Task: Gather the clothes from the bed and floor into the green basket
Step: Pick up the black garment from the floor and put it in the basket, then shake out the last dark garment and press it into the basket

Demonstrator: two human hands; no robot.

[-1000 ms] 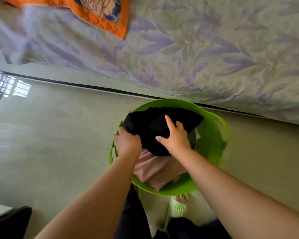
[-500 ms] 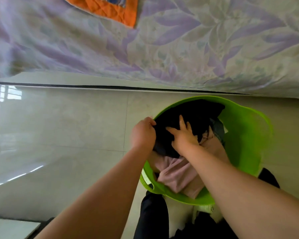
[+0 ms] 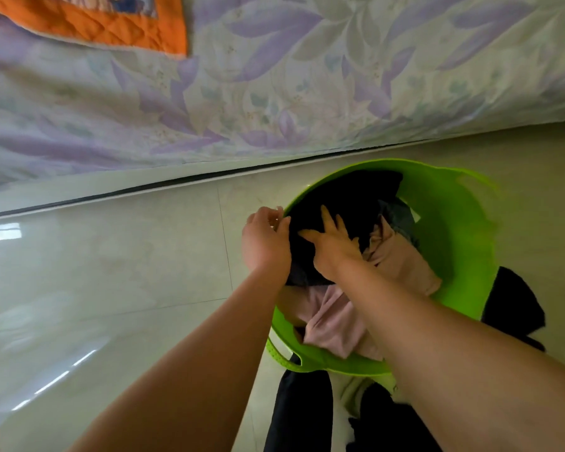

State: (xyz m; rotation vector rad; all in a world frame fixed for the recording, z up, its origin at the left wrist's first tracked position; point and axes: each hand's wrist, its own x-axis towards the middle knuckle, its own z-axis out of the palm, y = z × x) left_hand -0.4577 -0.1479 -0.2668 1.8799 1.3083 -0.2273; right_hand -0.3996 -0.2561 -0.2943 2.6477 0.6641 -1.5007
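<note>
The round green basket (image 3: 454, 230) stands on the tiled floor beside the bed. Inside lie a black garment (image 3: 349, 203) on top, a pink garment (image 3: 336, 318) toward me and a bit of grey cloth (image 3: 402, 216). My right hand (image 3: 333, 246) lies flat on the black garment with fingers spread, pressing it down. My left hand (image 3: 265, 239) is at the basket's left rim with fingers curled at the edge of the black garment; whether it grips the cloth or the rim I cannot tell.
The bed (image 3: 307, 76) with a purple leaf-patterned sheet fills the top, an orange quilted blanket (image 3: 111, 24) at its upper left. A dark cloth (image 3: 512, 301) shows on the floor right of the basket. Glossy pale tiles (image 3: 111, 272) stretch to the left.
The view has swung, so the basket now sits further right. Both hands have stayed on the black garment, pushing it lower into the basket; the left hand now sits at the rim.
</note>
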